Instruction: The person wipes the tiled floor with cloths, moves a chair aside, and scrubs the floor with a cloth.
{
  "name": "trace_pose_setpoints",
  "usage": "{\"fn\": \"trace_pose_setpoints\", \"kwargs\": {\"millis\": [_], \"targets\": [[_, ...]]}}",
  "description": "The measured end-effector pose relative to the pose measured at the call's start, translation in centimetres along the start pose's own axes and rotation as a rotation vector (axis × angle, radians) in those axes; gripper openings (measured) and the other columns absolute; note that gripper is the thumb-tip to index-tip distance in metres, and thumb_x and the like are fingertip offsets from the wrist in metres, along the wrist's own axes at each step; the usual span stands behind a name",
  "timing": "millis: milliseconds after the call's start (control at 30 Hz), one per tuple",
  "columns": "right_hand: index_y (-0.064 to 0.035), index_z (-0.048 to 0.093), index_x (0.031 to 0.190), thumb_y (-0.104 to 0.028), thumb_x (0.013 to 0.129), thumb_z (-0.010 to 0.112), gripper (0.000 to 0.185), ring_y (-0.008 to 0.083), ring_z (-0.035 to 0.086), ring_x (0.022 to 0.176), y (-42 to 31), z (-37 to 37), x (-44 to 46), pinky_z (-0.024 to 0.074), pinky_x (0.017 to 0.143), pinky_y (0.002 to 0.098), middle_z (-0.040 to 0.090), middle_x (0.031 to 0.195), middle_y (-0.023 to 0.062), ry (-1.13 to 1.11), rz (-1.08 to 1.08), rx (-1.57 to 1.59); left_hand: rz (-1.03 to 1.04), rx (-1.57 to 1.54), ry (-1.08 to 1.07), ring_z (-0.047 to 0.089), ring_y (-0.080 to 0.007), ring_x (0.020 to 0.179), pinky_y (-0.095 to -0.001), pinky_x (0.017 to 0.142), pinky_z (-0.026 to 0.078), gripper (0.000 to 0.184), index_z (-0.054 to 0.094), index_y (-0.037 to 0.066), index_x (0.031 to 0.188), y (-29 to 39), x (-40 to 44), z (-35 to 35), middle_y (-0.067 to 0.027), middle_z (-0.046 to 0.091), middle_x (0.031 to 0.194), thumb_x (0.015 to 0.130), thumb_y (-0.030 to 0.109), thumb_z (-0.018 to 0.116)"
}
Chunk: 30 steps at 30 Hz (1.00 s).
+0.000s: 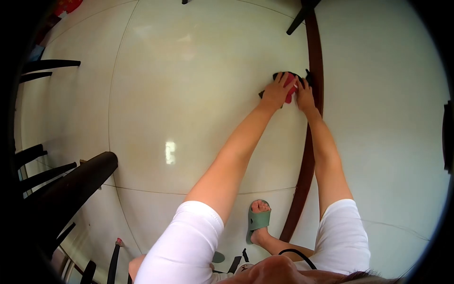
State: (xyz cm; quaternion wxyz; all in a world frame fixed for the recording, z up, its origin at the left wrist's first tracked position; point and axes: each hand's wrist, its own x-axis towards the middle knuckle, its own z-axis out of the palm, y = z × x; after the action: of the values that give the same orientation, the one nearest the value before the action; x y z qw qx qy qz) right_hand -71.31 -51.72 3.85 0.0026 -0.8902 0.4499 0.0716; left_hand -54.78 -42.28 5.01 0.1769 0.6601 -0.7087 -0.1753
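On the floor, close against the dark brown strip, there is a small black and red item (289,98). Its kind I cannot make out, because my hands cover much of it; dark ends stick out to the left and right. My left hand (275,92) is on top of its left part, the fingers curved over the red area. From the other side my right hand (305,94) has its fingers on the right edge, near the strip. A tiny white spot shows between the two hands.
A dark brown strip (307,165) runs along the right, beside a pale surface (378,94). Dark furniture legs (78,184) stand at the left, and another dark leg (302,16) is at the top. My foot in a green slipper (259,219) rests on the glossy tiles (189,109).
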Motion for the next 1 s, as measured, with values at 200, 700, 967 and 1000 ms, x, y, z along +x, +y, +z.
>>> {"fn": "trace_pose_setpoints", "kwargs": {"millis": [200, 700, 967, 1000], "targets": [[0.0097, 0.027, 0.143, 0.000, 0.087, 0.048, 0.061, 0.0412, 0.043, 0.120, 1.2, 1.6, -10.3, 0.0384, 0.101, 0.0426, 0.039, 0.140, 0.0268, -0.159, -0.025, -0.176, 0.133, -0.153, -0.153, 0.020, -0.0284, 0.144, -0.0378, 0.082, 0.056, 0.084, 0.036, 0.021, 0.145, 4.5, -4.8, 1.4, -0.0086, 0.018, 0.157, 0.072, 0.002, 0.072], [0.0070, 0.057, 0.122, -0.015, 0.086, 0.052, 0.042, 0.0384, 0.052, 0.104, -8.5, 2.3, -25.0, 0.0482, 0.087, 0.0360, 0.047, 0.133, 0.0309, -0.485, -0.188, -0.655, 0.220, -0.207, -0.276, 0.026, -0.0248, 0.143, -0.0364, 0.075, 0.057, 0.078, 0.045, 0.026, 0.139, 7.5, -19.7, 2.0, -0.0026, 0.027, 0.154, 0.070, -0.003, 0.070], [0.0069, 0.061, 0.116, -0.011, 0.085, 0.054, 0.037, 0.0355, 0.054, 0.105, -6.8, 2.5, -23.8, 0.0531, 0.076, 0.0273, 0.045, 0.127, 0.0314, -0.498, -0.327, -0.723, 0.191, -0.132, -0.216, 0.026, -0.0229, 0.142, -0.0363, 0.077, 0.058, 0.079, 0.044, 0.026, 0.139, 8.7, -18.6, 2.9, -0.0017, 0.027, 0.154, 0.070, -0.003, 0.070], [0.0081, 0.059, 0.119, -0.010, 0.085, 0.054, 0.039, 0.0343, 0.055, 0.105, -6.4, 2.1, -23.6, 0.0533, 0.076, 0.0271, 0.045, 0.126, 0.0305, -0.430, -0.308, -0.688, 0.178, -0.113, -0.243, 0.026, -0.0231, 0.143, -0.0362, 0.078, 0.057, 0.079, 0.044, 0.026, 0.139, 9.0, -18.2, 3.0, -0.0020, 0.027, 0.154, 0.070, -0.003, 0.070]]}}
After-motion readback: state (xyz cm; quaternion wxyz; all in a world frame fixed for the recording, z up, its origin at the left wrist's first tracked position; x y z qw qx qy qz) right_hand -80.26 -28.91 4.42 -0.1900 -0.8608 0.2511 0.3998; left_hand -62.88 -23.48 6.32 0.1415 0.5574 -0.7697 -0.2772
